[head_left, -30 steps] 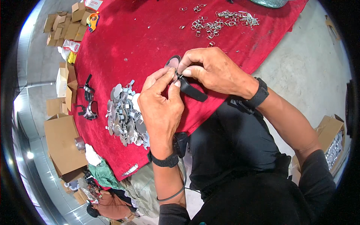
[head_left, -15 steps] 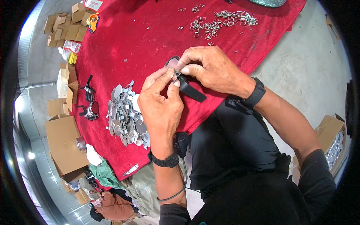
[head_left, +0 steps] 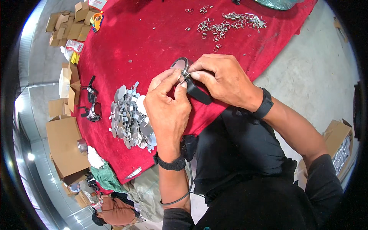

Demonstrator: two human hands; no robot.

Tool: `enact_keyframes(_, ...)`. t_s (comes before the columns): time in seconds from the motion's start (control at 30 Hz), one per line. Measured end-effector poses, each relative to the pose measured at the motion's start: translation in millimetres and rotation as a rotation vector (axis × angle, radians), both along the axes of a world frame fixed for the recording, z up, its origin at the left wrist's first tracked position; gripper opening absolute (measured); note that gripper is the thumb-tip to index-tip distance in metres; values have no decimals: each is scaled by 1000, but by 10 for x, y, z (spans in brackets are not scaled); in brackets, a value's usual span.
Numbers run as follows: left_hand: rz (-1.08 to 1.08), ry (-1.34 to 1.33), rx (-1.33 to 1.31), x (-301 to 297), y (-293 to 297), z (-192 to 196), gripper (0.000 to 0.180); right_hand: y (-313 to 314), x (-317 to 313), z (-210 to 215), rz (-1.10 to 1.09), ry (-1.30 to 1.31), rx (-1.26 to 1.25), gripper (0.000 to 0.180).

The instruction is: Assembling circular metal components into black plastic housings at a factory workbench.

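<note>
Two bare hands work together above the near edge of a surface (head_left: 126, 42) covered in red cloth. Between them is a black-handled part with a round metal head; its handle (head_left: 199, 94) slants toward the near right, and its disc-like head (head_left: 178, 63) lies at the far end. The left hand (head_left: 167, 101) pinches the part at its joint, between thumb and fingers. The right hand (head_left: 226, 78) comes in from the right, thumb and forefinger closed in a narrow pinch on a small metal piece (head_left: 188, 75) at that same joint. Each wrist wears a black strap.

Just left of the left hand is a heap of flat metal discs (head_left: 130, 119) with tabs. Farther left, near the cloth's edge, lie two dark ring-shaped clamps (head_left: 91, 112). On the far right part of the surface are scattered wire clips (head_left: 218, 28), with a bunch of thin metal pins (head_left: 257, 22) beside them.

Cardboard boxes (head_left: 63, 147) stand beyond the left edge. At the near left, another person (head_left: 117, 211) in a rust-coloured top bends forward. An open carton (head_left: 337, 140) of shiny things sits on the right.
</note>
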State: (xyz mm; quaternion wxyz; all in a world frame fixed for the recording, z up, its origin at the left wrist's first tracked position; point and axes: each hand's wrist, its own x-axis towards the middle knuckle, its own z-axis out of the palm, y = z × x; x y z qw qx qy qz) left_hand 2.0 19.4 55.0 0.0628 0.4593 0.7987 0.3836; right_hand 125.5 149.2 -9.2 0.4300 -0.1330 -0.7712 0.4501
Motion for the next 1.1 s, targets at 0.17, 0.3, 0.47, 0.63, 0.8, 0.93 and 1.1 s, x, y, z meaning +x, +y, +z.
enact_keyframes(0.17, 15, -133, 39, 30, 4, 4, 28, -81, 16, -28, 42, 82, 102, 12)
enact_keyframes(0.3, 22, -153, 73, 12, -10, -36, 28, -150, 98, 35, 72, 10, 107, 19)
enact_keyframes(0.47, 24, -151, 26, -18, 1, -41, 30, -273, 160, 145, -57, -141, 384, 38)
enact_keyframes(0.63, -26, -131, 33, -143, 9, -103, 27, -379, 140, 122, -50, -195, 273, 47)
enact_keyframes(0.8, -25, -178, 83, -191, -3, -131, 29, -342, 208, 130, -34, -209, 378, 47)
enact_keyframes(0.93, -75, -247, 35, -177, -5, -125, 33, 53, 399, 244, 10, -151, 526, 42)
enact_keyframes(1.1, -96, -143, 97, -228, -129, -198, 35, 1064, 239, 597, -327, -338, 694, 21)
